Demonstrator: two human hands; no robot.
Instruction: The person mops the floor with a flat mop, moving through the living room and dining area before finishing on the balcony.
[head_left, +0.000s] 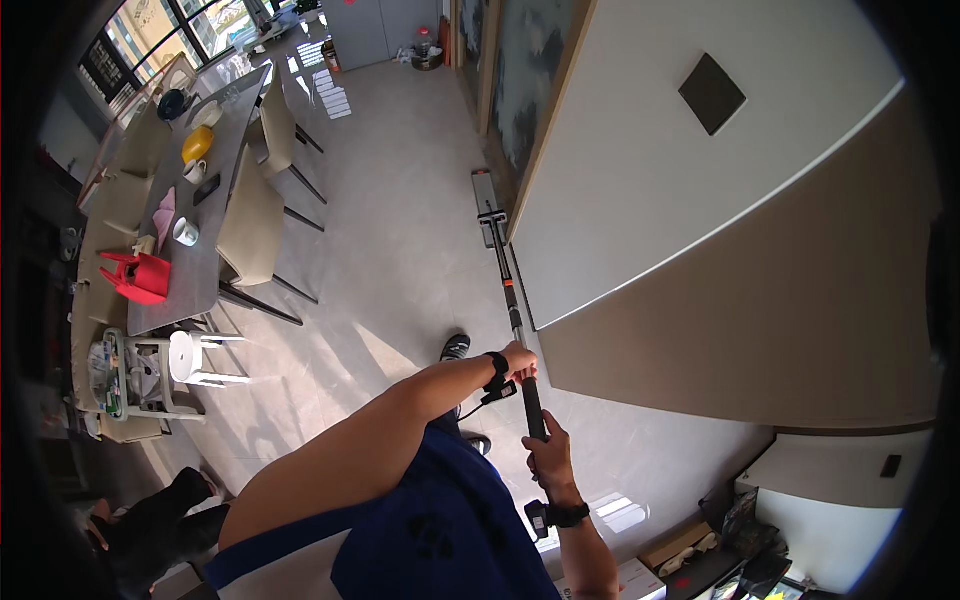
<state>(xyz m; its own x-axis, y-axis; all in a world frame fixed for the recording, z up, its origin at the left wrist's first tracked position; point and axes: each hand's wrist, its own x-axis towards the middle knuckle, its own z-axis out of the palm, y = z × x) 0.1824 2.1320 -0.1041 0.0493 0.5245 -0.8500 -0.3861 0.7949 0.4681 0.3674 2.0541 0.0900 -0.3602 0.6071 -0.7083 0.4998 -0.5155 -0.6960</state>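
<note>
A flat mop with a long pole (502, 262) slants away from me along the foot of the white wall. Its rectangular head (484, 189) lies on the tiled floor beside the wooden frame of the glass door. Around the pole's metal section, just above the dark grip (532, 409), my left hand (519, 361) is closed. Lower down, my right hand (551, 454) holds the dark grip near its end. Each wrist wears a black strap with a small device. My shoes (455, 347) show to the left of the pole.
Left stands a grey dining table (191, 274) bearing a red bag (142, 277), cups and other items, with beige chairs (251, 217) around it. A white stool (187, 357) and high chair are nearer. Another person's dark-clothed legs (161, 517) appear lower left. Boxes (679, 544) sit lower right.
</note>
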